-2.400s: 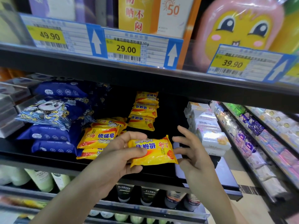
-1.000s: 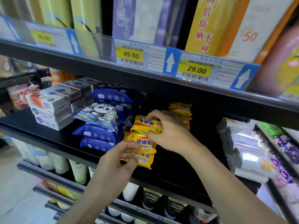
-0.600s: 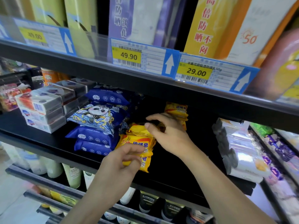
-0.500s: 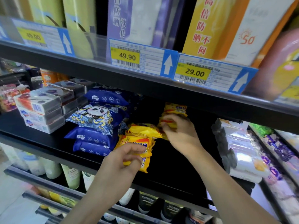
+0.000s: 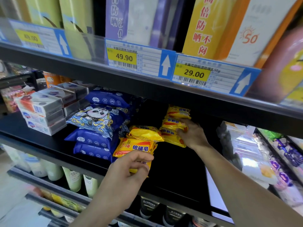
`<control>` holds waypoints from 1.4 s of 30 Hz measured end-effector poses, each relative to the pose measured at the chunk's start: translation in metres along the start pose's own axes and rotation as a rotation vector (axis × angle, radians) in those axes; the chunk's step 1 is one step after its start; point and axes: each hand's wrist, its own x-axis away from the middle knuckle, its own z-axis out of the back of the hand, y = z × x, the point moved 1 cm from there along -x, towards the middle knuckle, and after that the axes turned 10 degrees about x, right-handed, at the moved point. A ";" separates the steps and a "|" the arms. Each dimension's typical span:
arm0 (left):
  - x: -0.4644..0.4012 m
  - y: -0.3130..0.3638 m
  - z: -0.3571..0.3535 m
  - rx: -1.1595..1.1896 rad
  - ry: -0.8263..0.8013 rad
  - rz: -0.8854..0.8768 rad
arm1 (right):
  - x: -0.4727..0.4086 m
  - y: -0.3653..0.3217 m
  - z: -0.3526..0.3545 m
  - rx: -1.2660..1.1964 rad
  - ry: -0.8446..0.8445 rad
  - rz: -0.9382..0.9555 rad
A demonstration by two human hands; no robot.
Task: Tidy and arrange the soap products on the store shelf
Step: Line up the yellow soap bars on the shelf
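Yellow sulfur-soap packets lie in two stacks on the black shelf (image 5: 177,171). The front stack (image 5: 136,147) sits near the shelf's front edge, with one crumpled packet (image 5: 145,133) on top. My left hand (image 5: 129,167) pinches the lowest packets of this stack from the front. The rear stack (image 5: 176,125) stands deeper in, three packets high. My right hand (image 5: 191,134) reaches in and grips the lower packets of that rear stack from the right side, fingers curled round them.
Blue soap bags (image 5: 96,122) are piled left of the yellow stacks, grey boxed soaps (image 5: 44,112) further left. Clear-wrapped white soaps (image 5: 244,145) stand on the right. The upper shelf edge with price tags (image 5: 139,58) overhangs closely. Bottles (image 5: 72,179) fill the shelf below.
My right hand let go of the packet it set on the front stack, moved right and deeper, and now grips the rear stack. My left hand stays on the front stack.
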 end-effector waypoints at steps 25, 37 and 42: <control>-0.022 0.007 -0.056 0.335 -0.162 0.150 | 0.165 0.029 0.018 -0.426 0.331 0.095; -0.021 0.003 -0.071 0.420 -0.269 0.157 | 0.207 0.018 0.014 -0.463 0.216 0.199; -0.020 0.005 -0.066 0.349 -0.268 0.066 | 0.211 0.015 0.032 -0.691 0.203 -0.113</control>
